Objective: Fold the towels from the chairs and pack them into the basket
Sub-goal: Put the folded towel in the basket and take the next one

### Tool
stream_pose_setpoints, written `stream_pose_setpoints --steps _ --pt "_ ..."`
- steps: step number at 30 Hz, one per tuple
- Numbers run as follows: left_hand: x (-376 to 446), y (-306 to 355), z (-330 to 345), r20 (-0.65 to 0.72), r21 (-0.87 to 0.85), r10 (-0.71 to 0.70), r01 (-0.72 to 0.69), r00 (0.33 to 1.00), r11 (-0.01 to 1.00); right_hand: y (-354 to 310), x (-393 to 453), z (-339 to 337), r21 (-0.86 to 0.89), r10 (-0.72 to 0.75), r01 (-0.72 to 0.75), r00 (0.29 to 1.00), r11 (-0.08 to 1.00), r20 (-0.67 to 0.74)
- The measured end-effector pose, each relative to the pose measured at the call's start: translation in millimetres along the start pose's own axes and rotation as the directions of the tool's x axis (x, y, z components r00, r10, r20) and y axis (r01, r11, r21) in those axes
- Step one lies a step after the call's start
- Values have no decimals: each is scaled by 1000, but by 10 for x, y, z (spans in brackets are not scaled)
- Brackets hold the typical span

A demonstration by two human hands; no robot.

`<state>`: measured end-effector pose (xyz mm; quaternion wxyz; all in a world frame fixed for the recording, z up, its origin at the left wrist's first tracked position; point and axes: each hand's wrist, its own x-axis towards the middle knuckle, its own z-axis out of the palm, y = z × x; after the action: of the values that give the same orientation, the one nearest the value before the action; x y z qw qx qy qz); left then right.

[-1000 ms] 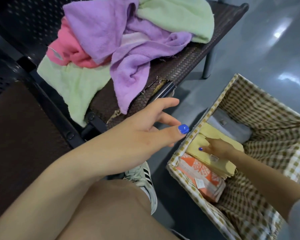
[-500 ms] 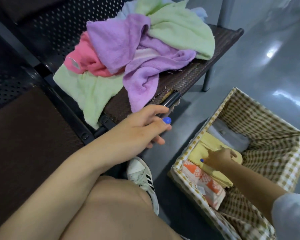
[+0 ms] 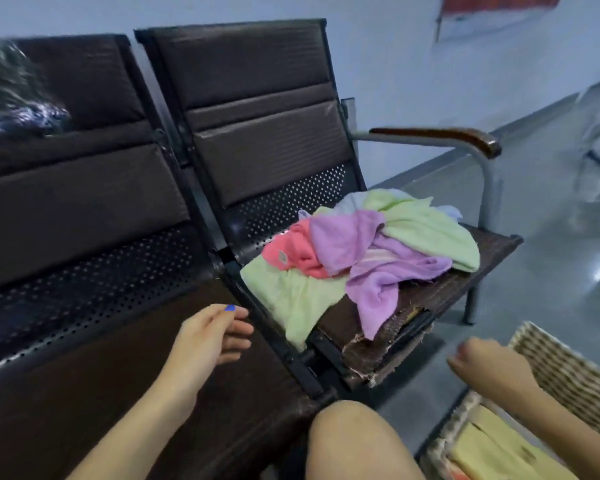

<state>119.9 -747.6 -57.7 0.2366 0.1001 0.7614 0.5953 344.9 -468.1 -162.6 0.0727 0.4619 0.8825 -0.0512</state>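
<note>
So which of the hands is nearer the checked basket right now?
Right. The right hand hovers just above the checked basket at its near rim, holding nothing. The left hand is far off to the left, over the neighbouring dark seat.

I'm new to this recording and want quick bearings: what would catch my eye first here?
First, the bright heap of crumpled pink, purple and pale green towels on the dark brown chair seat by the armrest. Next, the checked fabric-lined basket at lower right, with folded yellow towels inside. The left hand hovers open over the neighbouring seat, and the right hand is blurred above the basket.
</note>
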Motion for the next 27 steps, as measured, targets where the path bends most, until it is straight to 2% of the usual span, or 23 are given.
stream_pose_setpoints --steps 4,7,10,14,18,21,23,27 --pt "-73 -72 -569 -99 -8 26 -27 995 1000 -722 50 -689 128 -93 116 981 985 -172" --pt "-138 -237 -875 -154 -34 3 -9 988 999 -1306 194 -914 -7 -228 233 947 973 -225" --pt "-144 -428 -1113 -174 34 5 1 985 999 -1833 410 -919 29 -200 204 975 979 -101" --pt "-117 -511 -1311 -166 179 154 -123 974 976 -2285 708 -784 40 -240 241 970 970 -28" --pt "-97 -526 -1392 -76 355 227 -187 971 916 -2451 726 -729 89 -171 181 980 980 -106" --pt "-28 -547 -1400 -38 362 208 -181 977 915 -2392 771 -575 124 -140 161 977 979 -163" --pt "24 -577 -1362 12 379 197 -187 980 906 -2248 881 -451 143 -112 136 980 980 -162" --pt "148 -614 -1250 141 459 170 -216 975 862 -1927 1030 -473 239 -24 36 998 970 -54"
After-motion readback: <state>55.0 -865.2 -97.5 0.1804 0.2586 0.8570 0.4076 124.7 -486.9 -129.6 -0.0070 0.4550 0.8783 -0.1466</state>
